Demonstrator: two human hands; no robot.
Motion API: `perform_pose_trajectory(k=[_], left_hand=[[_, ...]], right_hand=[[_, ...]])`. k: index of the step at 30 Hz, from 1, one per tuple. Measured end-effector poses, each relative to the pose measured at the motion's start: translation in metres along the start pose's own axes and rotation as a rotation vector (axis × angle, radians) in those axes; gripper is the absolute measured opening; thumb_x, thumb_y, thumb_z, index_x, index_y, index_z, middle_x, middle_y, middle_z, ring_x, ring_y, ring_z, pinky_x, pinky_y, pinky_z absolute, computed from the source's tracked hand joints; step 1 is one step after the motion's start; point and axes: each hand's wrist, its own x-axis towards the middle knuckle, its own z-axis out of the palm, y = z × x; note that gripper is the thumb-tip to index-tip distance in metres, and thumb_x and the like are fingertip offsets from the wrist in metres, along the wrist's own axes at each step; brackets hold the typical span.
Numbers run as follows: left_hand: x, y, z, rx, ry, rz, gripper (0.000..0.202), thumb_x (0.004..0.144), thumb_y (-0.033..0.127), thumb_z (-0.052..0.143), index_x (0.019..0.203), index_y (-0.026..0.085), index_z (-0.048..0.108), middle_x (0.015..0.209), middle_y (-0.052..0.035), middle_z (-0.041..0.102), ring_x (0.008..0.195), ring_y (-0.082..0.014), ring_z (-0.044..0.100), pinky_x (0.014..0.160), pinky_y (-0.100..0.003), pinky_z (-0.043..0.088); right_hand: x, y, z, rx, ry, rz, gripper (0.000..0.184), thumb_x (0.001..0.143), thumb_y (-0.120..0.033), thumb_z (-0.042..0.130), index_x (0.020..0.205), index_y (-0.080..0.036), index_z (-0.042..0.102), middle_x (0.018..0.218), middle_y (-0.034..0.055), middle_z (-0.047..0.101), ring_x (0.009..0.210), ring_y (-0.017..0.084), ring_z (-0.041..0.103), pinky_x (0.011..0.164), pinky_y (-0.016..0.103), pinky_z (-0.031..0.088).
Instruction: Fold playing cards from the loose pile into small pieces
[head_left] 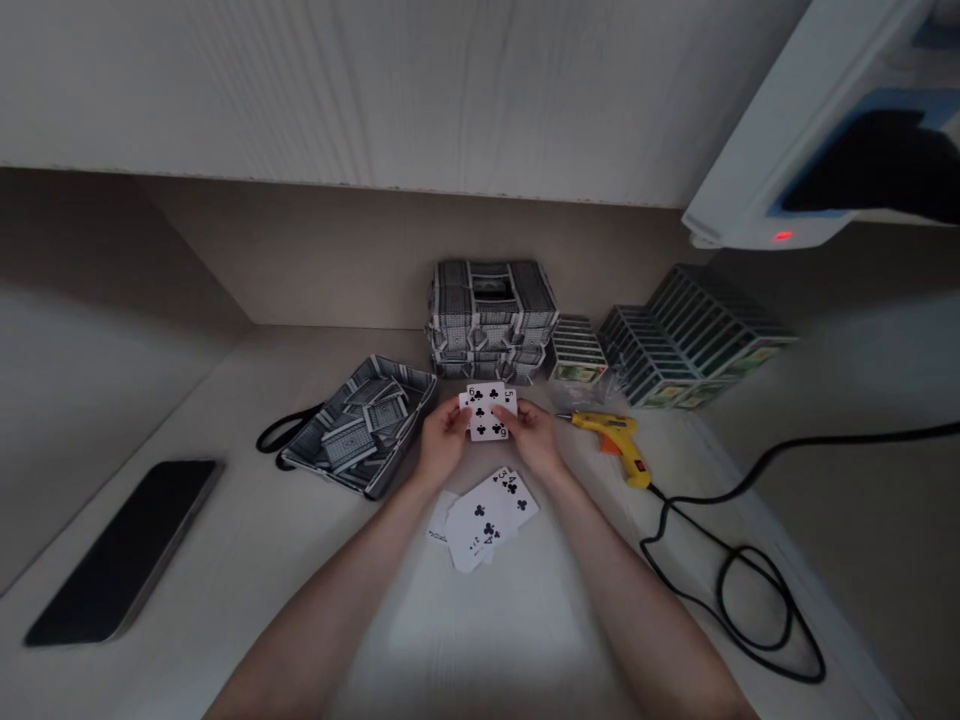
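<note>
Between my two hands are a few playing cards point(487, 412), faces up, with a six of clubs in front and a five showing behind it at the right. My left hand point(444, 437) pinches their left edge, and my right hand point(534, 436) pinches the right edge with the thumb on the face. Nearer to me on the table lies a loose pile of face-up club cards point(487, 515), a four and a three among them. Left of my left hand, an open tray made of folded cards point(304, 462) holds several face-down cards point(349, 441).
Stacked card-built boxes point(491, 320) stand at the back wall. Right of them are rows of card packs point(697, 335). A yellow glue gun point(619, 437) with a looping black cord point(720, 590) lies at the right, a dark phone point(124, 552) at the left. A power strip point(750, 190) hangs upper right.
</note>
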Motion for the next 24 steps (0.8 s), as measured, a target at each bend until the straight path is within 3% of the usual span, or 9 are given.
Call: perform_pose_trajectory(k=[7,11,15,24], left_hand=[[0.001,-0.001,0.000,-0.026,0.047,-0.035,0.030,0.069,0.035,0.065,0.089,0.013,0.066,0.085,-0.0059,0.068,0.076,-0.0163,0.060,0.069,-0.027,0.046],[0.000,0.003,-0.001,-0.214,0.113,-0.134,0.035,0.066,0.043,0.066,0.083,0.012,0.066,0.077,-0.0053,0.068,0.068,-0.0154,0.060,0.066,-0.028,0.046],[0.000,0.010,-0.004,-0.380,0.049,-0.225,0.039,0.059,0.038,0.073,0.086,0.011,0.066,0.078,-0.0066,0.068,0.067,-0.0152,0.061,0.068,-0.030,0.048],[0.003,0.012,-0.006,-0.384,-0.055,-0.270,0.035,0.061,0.036,0.074,0.086,0.013,0.067,0.084,-0.0057,0.068,0.075,-0.0150,0.060,0.071,-0.028,0.046]], right_hand=[[0.000,0.000,0.000,-0.006,-0.012,0.008,0.033,0.062,-0.043,0.069,0.080,-0.016,0.066,0.079,0.0056,0.071,0.066,0.018,0.063,0.064,0.030,0.049],[0.000,0.000,0.000,0.006,-0.008,0.011,0.033,0.063,-0.042,0.069,0.082,-0.016,0.067,0.080,0.0060,0.071,0.066,0.018,0.063,0.064,0.030,0.049],[0.000,-0.001,-0.002,0.016,-0.007,0.017,0.034,0.062,-0.042,0.069,0.083,-0.016,0.067,0.082,0.0062,0.071,0.067,0.018,0.063,0.064,0.030,0.048],[-0.002,-0.005,0.000,0.081,-0.024,0.019,0.033,0.063,-0.042,0.069,0.083,-0.017,0.067,0.081,0.0050,0.071,0.069,0.018,0.064,0.067,0.031,0.048]])
